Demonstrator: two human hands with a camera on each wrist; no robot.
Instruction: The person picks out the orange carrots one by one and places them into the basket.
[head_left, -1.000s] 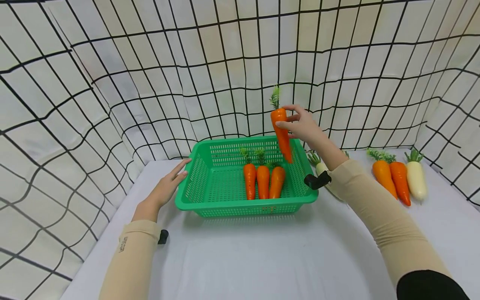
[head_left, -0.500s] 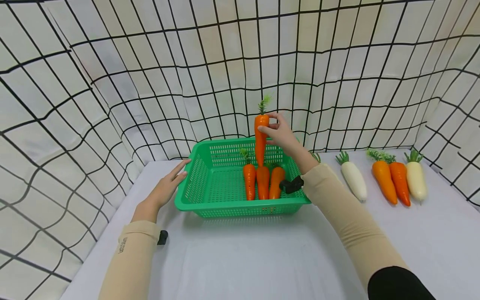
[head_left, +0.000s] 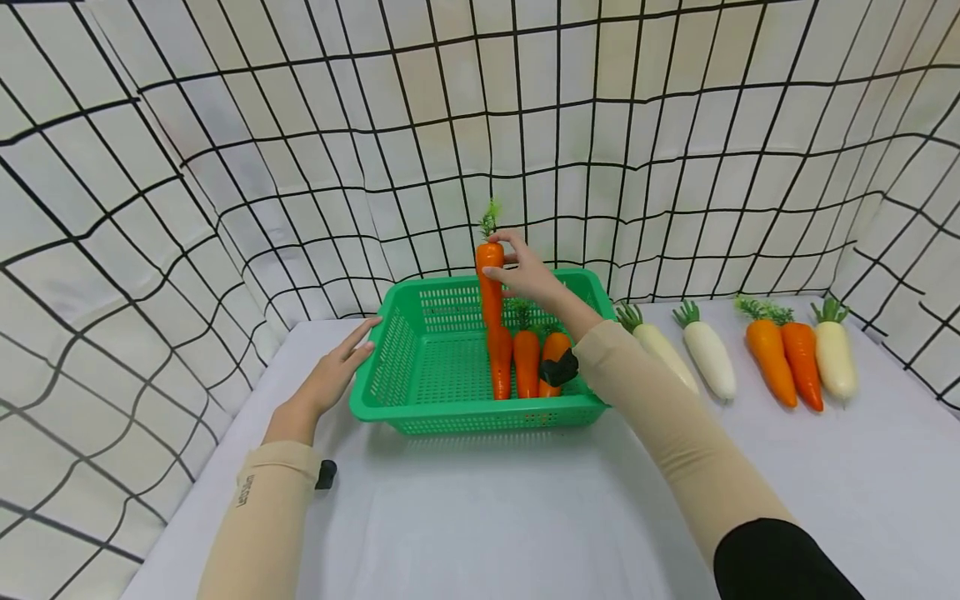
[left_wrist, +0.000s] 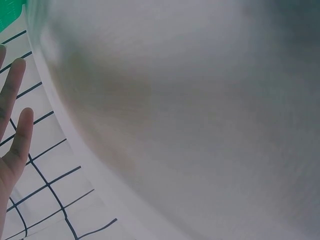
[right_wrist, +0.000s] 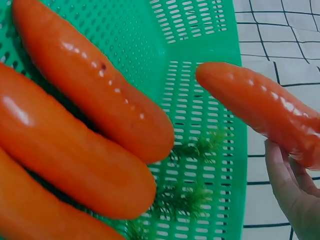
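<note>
My right hand (head_left: 528, 273) pinches an orange carrot (head_left: 490, 279) near its leafy top and holds it tip down over the back of the green basket (head_left: 480, 412). In the right wrist view the held carrot (right_wrist: 262, 102) hangs above the basket's rim. Three carrots lie side by side in the basket: a left one (head_left: 499, 367), a middle one (head_left: 527, 371) and a right one (head_left: 553, 350), partly covered by my wrist strap. My left hand (head_left: 333, 375) touches the basket's left rim with fingers straight. Its fingers (left_wrist: 20, 135) also show at the left wrist view's edge.
To the right of the basket two white radishes, one (head_left: 663, 354) nearer and one (head_left: 711, 360) farther, lie on the white tablecloth (head_left: 480, 517). Beyond them are two carrots (head_left: 770, 360) and another white radish (head_left: 834, 358). A black wire grid (head_left: 450, 150) stands behind.
My right hand has carried the carrot leftward and a little lower, from the basket's right side to above the left carrot. The left hand stays at the rim.
</note>
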